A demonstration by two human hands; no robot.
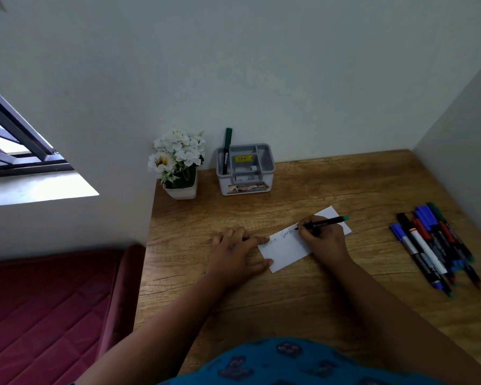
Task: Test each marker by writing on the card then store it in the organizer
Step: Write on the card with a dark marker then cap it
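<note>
A white card (286,250) lies on the wooden desk (289,295) with handwriting along its upper part. My right hand (326,240) grips a black marker with a green end (324,223), its tip touching the card. My left hand (238,252) presses flat on the card's left end, fingers spread. A grey organizer (246,169) stands at the back against the wall, with one green-capped marker (227,151) upright in its left slot. Several more markers (433,245) with blue, red, green and black caps lie in a loose pile at the right.
A small white pot of white flowers (178,163) stands left of the organizer, at the desk's back left corner. Walls close the desk at the back and right. A dark red mattress (47,309) lies below the desk's left edge, under a window (14,140).
</note>
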